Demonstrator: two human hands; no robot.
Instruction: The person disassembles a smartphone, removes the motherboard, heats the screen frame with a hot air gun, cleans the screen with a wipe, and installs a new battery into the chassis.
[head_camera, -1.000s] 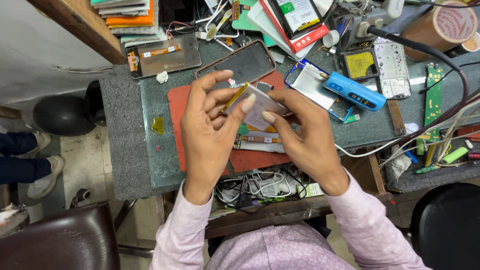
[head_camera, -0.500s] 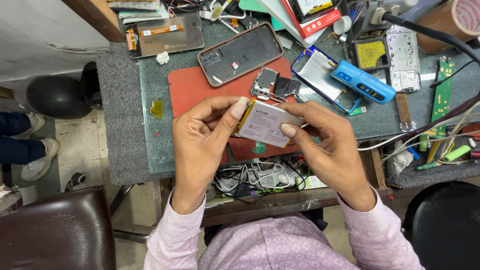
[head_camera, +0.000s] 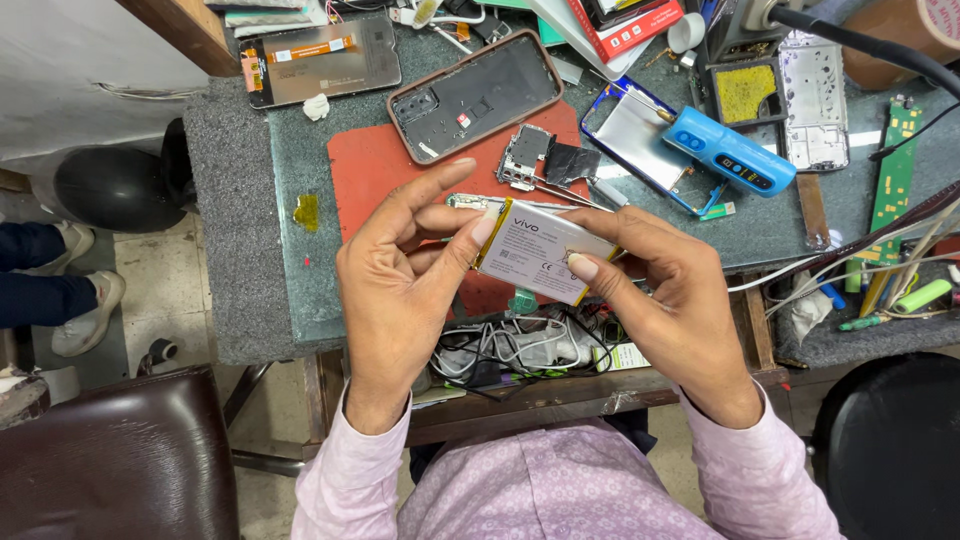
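Above the red rubber work mat (head_camera: 380, 175) on the grey bench, the flat silver rectangular phone battery with yellow edge tape (head_camera: 545, 252) is held between both hands, the left hand (head_camera: 400, 290) pinching its left end with thumb and curled fingers while its forefinger stands free, and the right hand (head_camera: 660, 290) closed around its right end with the thumb pressed on the printed face. Handling it well seems to call for a light, even grip on the edges, keeping the soft cell flat and unbent and clear of the metal tweezers (head_camera: 560, 190) and the opened brown-rimmed phone back shell (head_camera: 475, 95) lying just beyond it.
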